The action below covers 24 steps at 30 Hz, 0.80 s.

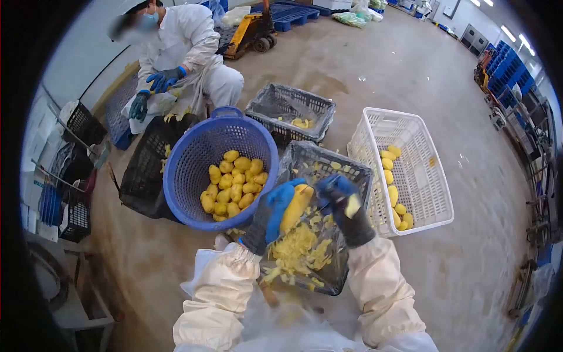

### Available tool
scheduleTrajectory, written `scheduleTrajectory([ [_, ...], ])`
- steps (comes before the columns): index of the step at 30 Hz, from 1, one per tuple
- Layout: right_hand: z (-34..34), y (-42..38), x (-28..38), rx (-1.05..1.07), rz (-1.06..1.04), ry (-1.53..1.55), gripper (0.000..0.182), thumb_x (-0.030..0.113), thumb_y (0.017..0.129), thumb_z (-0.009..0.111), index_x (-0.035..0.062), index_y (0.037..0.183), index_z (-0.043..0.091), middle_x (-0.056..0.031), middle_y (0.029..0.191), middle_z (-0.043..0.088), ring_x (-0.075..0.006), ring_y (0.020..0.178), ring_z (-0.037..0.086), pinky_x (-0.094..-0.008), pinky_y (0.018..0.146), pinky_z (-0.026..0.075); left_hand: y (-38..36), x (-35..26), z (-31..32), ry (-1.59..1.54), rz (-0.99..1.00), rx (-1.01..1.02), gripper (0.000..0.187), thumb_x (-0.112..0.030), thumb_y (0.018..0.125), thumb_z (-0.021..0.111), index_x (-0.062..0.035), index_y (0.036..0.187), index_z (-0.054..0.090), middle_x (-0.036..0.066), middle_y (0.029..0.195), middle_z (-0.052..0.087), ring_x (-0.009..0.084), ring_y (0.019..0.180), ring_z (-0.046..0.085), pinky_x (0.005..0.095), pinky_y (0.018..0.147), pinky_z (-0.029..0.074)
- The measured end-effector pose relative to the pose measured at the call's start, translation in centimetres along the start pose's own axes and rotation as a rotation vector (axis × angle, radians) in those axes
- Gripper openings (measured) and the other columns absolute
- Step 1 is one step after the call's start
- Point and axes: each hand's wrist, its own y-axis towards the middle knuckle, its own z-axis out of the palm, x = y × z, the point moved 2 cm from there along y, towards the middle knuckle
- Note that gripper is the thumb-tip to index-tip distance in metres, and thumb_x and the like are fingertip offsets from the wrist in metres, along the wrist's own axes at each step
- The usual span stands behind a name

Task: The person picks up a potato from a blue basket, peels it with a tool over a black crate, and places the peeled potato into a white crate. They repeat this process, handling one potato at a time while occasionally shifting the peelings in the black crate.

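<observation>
My left hand (272, 214), in a blue and grey glove, is closed around a yellow potato (297, 206) over a black crate (334, 279) lined with plastic. Pale yellow peelings (298, 249) lie in that crate. My right hand (346, 208), gloved too, is closed just right of the potato; a pale piece shows by its fingers, and what it grips is blurred. To the left, a blue basket (182, 170) holds several yellow potatoes (234, 182). On the right, a white crate (425, 176) has several potatoes (389, 167) along its left side.
A co-worker (190, 58) in white with gloved hands sits at the upper left, beside a dark crate (143, 176). Another black crate (293, 111) with some peelings stands behind mine. A yellow pallet truck (243, 35) and blue pallets (284, 16) are farther back.
</observation>
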Motion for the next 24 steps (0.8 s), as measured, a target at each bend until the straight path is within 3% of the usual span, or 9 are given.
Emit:
scheduleTrajectory([
  [4,-5.3,2.6,-0.7,-0.354,-0.003,-0.041,0.018,0.022,0.092,0.056,0.0044,0.094,0.060,0.0016,0.067,0.053,-0.0060,0.056,0.048,-0.0195,0.050,0.039,-1.0,0.0,0.6,-0.228,-0.175,0.021,0.041,-0.026,0.096,0.048,0.0007,0.127,0.050,0.008,0.112,0.058,0.0120,0.099,0.055,0.0253,0.087,0.046],
  [6,-3.0,1.2,1.0,-0.336,-0.004,0.058,0.019,0.022,0.092,0.055,0.0040,0.095,0.061,0.0014,0.067,0.052,-0.0049,0.054,0.045,-0.0190,0.048,0.037,-0.7,-1.3,0.6,-0.095,-0.083,-0.046,0.044,-0.028,0.094,0.052,0.0011,0.127,0.050,0.008,0.111,0.058,0.0120,0.099,0.055,0.0254,0.086,0.046],
  [8,0.4,-0.2,1.1,-0.002,0.114,-0.097,0.017,0.020,0.090,0.056,0.0044,0.086,0.062,0.0003,0.070,0.057,-0.0065,0.054,0.050,-0.0184,0.047,0.040,-0.7,-1.2,0.6,-0.123,-0.088,-0.020,0.045,-0.028,0.093,0.054,0.0011,0.127,0.049,0.007,0.111,0.059,0.0116,0.099,0.055,0.0251,0.085,0.046],
  [12,-3.2,1.0,2.7,-0.268,-0.056,-0.063,0.020,0.021,0.091,0.053,0.0027,0.093,0.062,-0.0020,0.072,0.058,-0.0091,0.055,0.051,-0.0196,0.048,0.041,-1.1,-1.6,0.6,-0.146,-0.112,0.015,0.045,-0.028,0.091,0.057,0.0011,0.126,0.050,0.010,0.111,0.059,0.0143,0.100,0.056,0.0262,0.086,0.046],
  [16,0.3,-0.4,2.4,-0.130,0.041,-0.062,0.019,0.021,0.088,0.061,0.0032,0.091,0.059,-0.0021,0.070,0.058,-0.0085,0.060,0.055,-0.0207,0.052,0.044,-0.3,4.1,-1.0,-0.261,-0.192,0.006,0.049,-0.035,0.095,0.047,0.0008,0.128,0.047,0.016,0.113,0.059,0.0225,0.101,0.059,0.0339,0.083,0.052],
  [18,0.2,-0.4,1.9,-0.099,0.030,-0.073,0.017,0.019,0.086,0.064,0.0026,0.090,0.061,-0.0028,0.072,0.060,-0.0100,0.062,0.057,-0.0222,0.054,0.045,-0.1,2.0,0.5,-1.252,-0.486,-0.067,0.050,-0.038,0.096,0.045,0.0011,0.127,0.046,0.018,0.113,0.059,0.0275,0.100,0.061,0.0386,0.082,0.055],
  [20,1.2,-0.6,1.5,-0.057,0.007,-0.094,0.016,0.016,0.084,0.068,0.0021,0.089,0.062,-0.0036,0.073,0.063,-0.0114,0.063,0.058,-0.0238,0.057,0.046,0.0,2.6,0.4,-1.255,-0.444,-0.111,0.051,-0.038,0.096,0.044,0.0021,0.127,0.046,0.019,0.114,0.059,0.0285,0.098,0.062,0.0387,0.081,0.056],
  [22,4.7,-2.9,0.9,0.288,-0.402,-0.627,0.015,0.016,0.083,0.069,0.0027,0.087,0.063,-0.0012,0.073,0.063,-0.0129,0.066,0.059,-0.0257,0.060,0.046,-0.2,2.8,0.3,-1.173,-0.400,-0.002,0.050,-0.037,0.096,0.046,0.0017,0.128,0.046,0.018,0.116,0.058,0.0276,0.097,0.062,0.0373,0.079,0.056],
  [24,4.8,-2.9,0.9,0.259,-0.410,-0.842,0.014,0.016,0.084,0.067,0.0028,0.087,0.064,-0.0001,0.075,0.063,-0.0139,0.066,0.059,-0.0276,0.062,0.047,-0.9,3.9,0.0,-0.796,-0.329,0.007,0.050,-0.036,0.095,0.047,0.0016,0.129,0.045,0.018,0.119,0.056,0.0266,0.098,0.062,0.0366,0.077,0.056],
])
